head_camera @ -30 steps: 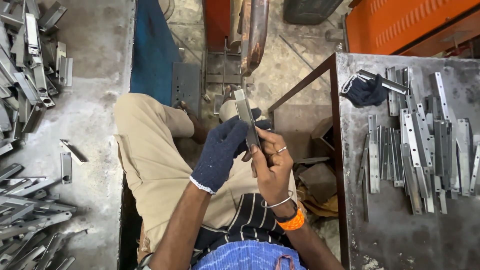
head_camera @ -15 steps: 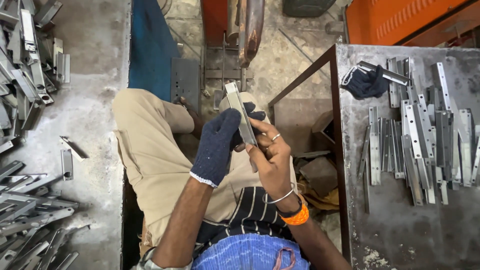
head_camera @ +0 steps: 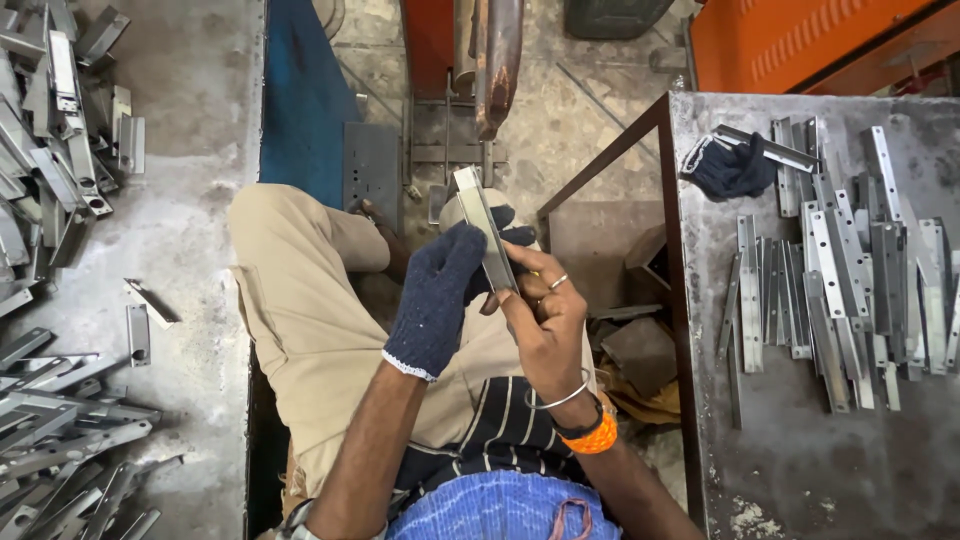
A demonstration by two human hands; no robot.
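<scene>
left hand (head_camera: 437, 300): wears a dark blue knit glove; fingers curled shut around the metal strip (head_camera: 486, 238) from its left side; gripping near the strip's middle
right hand (head_camera: 545, 320): bare, a ring on one finger; thumb and fingertips pinched on the lower end of the same strip; silver bangle and orange band at the wrist
metal strip: long, flat, grey; held between both hands above the lap; tilted, upper end pointing away from the body toward the machine (head_camera: 490, 60); upper end free, touching nothing I can make out
machine: rusty upright part with a grey base plate on the concrete floor, just ahead of the knees
right table (head_camera: 800, 470): grey steel top, brown frame; a batch of similar metal strips (head_camera: 850, 290) lying roughly parallel in a loose row; well apart from the hands
spare glove (head_camera: 728, 168): dark blue, bunched at the table's far left corner; one strip lies across it
left bench (head_camera: 200, 200): grey surface; loose pile of strips (head_camera: 60, 130) at the far end, another pile (head_camera: 60, 440) at the near end; two short pieces (head_camera: 142, 315) lying alone between them
posture: person seated; beige trousers; striped cloth and blue fabric at the waist
</scene>
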